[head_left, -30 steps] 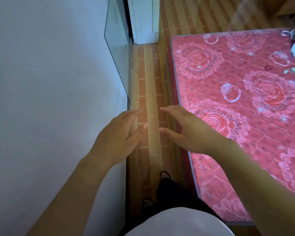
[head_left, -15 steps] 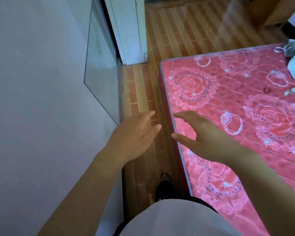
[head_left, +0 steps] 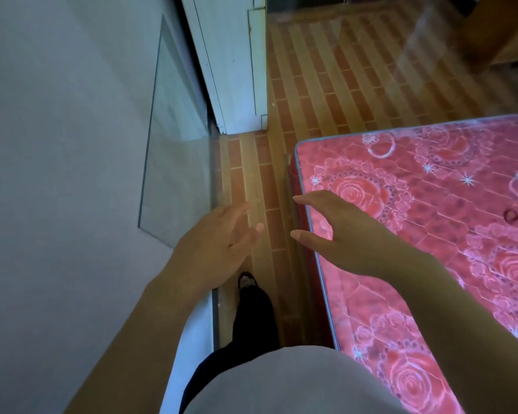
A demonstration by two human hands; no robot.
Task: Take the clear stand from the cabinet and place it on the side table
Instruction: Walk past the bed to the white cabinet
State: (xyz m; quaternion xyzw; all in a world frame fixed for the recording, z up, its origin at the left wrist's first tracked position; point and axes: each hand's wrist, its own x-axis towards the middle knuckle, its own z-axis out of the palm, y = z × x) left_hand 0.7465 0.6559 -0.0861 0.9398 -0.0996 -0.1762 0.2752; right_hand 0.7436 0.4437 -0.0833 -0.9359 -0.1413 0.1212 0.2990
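My left hand (head_left: pixel 216 249) and my right hand (head_left: pixel 338 237) are both held out in front of me, fingers apart, with nothing in them. They hover above the narrow strip of brick-patterned floor (head_left: pixel 260 180) between a pale wall on the left and a pink mattress on the right. No clear stand, cabinet or side table shows in this view. A pane of glass (head_left: pixel 177 162) leans along the wall, just ahead of my left hand.
The pink rose-patterned mattress (head_left: pixel 431 222) fills the right side. A white door frame (head_left: pixel 231 67) stands ahead at the end of the strip. A wooden piece of furniture (head_left: pixel 500 28) sits at the top right corner. My leg and shoe (head_left: pixel 247 282) are below.
I have stepped forward along the strip; the door frame and the floor beyond the mattress have come nearer. Both hands stay spread and empty, slightly further apart.
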